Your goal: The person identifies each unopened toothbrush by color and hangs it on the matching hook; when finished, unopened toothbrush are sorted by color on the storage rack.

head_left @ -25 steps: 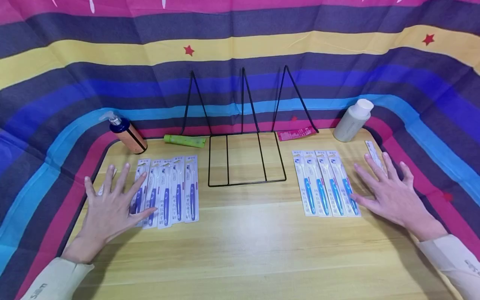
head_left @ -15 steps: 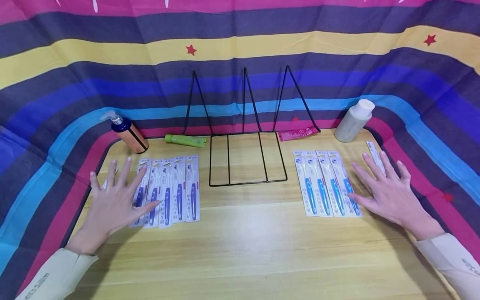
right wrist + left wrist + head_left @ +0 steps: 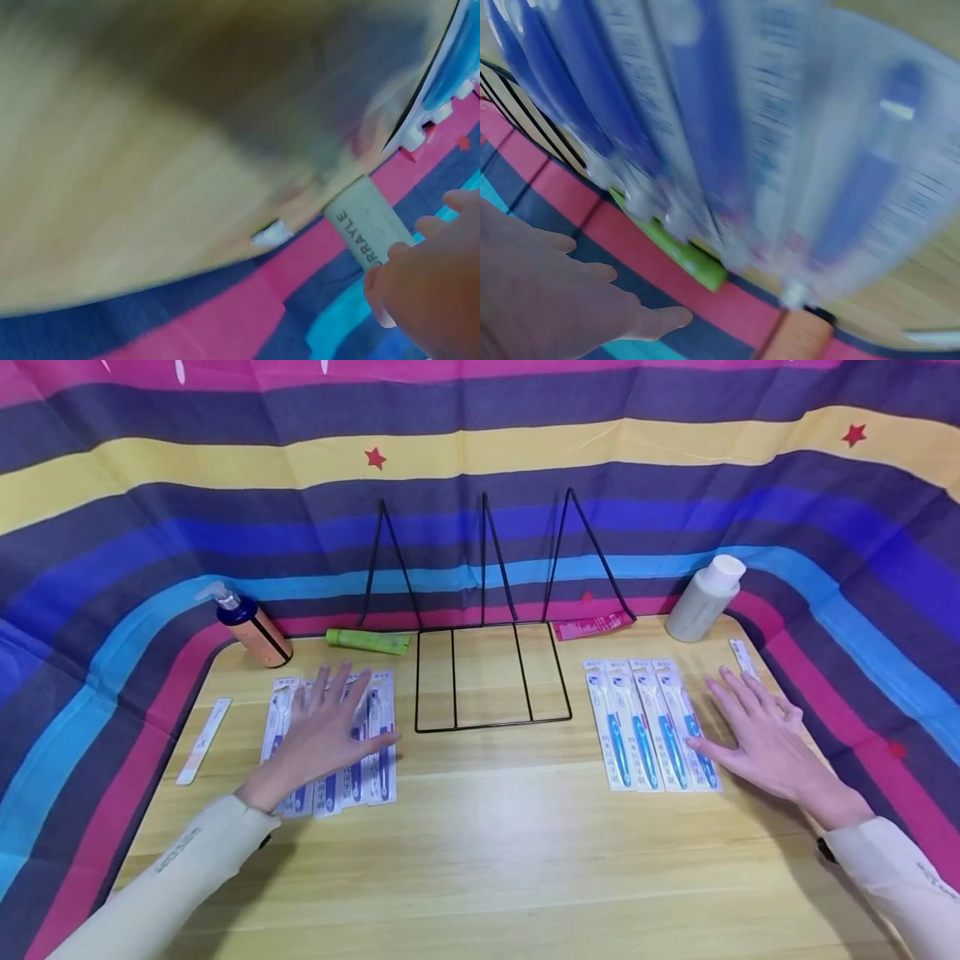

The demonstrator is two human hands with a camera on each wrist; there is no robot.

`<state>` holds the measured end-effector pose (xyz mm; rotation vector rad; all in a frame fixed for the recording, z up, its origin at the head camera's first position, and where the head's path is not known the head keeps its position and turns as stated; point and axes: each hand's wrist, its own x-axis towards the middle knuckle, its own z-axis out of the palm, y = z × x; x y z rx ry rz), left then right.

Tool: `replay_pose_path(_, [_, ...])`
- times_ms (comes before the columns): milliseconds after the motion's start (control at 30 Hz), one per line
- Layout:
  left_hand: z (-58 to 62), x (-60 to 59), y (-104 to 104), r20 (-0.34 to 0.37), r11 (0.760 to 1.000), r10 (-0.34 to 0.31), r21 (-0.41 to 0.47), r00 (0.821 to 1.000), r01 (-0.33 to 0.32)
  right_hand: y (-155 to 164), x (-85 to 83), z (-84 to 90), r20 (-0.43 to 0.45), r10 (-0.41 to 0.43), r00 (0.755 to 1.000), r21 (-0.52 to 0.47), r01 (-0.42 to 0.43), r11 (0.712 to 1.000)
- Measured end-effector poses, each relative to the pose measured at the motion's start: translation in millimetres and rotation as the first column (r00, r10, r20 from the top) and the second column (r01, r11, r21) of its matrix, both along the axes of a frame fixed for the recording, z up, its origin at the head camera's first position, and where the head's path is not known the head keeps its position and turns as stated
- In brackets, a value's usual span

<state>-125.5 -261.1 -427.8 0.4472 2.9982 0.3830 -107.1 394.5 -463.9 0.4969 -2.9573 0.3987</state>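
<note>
Left hand (image 3: 324, 731) has slid rightward onto the glossy purple toothbrush packs (image 3: 375, 735), fingers spread; right hand (image 3: 757, 739) lies flat at 3 o'clock of the blue toothbrush packs (image 3: 637, 727).

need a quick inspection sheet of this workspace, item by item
surface: wooden table, bare in front.
job's things: dark blue toothbrush packs in a row at left; light blue toothbrush packs in a row at right; black wire rack between them, slots hold nothing.
clutter: pump bottle, green tube, red tube, white bottle along the back; thin strip far left, another far right.
hands: left hand flat over the dark blue packs; right hand flat beside the light blue packs, thumb at their edge.
cables: nothing seen.
surroundings: striped cloth on three sides.
</note>
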Motion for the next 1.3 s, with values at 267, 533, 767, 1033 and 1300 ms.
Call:
replay_pose_path(267, [-16.3, -27.8, 34.2, 0.014, 0.997, -0.067, 0.025, 0.998, 0.067, -10.4, -4.0, 0.1, 0.164, -0.047, 0.985, -0.23, 0.084, 0.97])
replay_pose_path(533, [-20.7, -44.8, 45.5, 0.039, 0.995, -0.101, 0.016, 0.994, 0.101, -21.3, -10.7, 2.7, 0.406, -0.068, 0.911, -0.387, 0.239, 0.891])
replay_pose_path(767, [-21.4, -48.1, 48.0, 0.094, 0.995, -0.094, -0.032, 0.991, 0.097, -29.3, -11.5, 3.3, 0.48, -0.183, 0.858, -0.368, 0.387, 0.846])
replay_pose_path(1033, [-23.0, -51.1, 47.1, 0.102, 0.995, -0.099, -0.021, 0.99, 0.101, -36.9, -10.5, 5.6, 0.515, -0.294, 0.805, -0.331, 0.503, 0.798])
replay_pose_path(1300, [-21.3, -52.6, 51.3, 0.125, 0.993, -0.117, -0.001, 0.985, 0.118, -25.0, -15.7, 8.8, 0.584, -0.253, 0.771, -0.358, 0.525, 0.772])
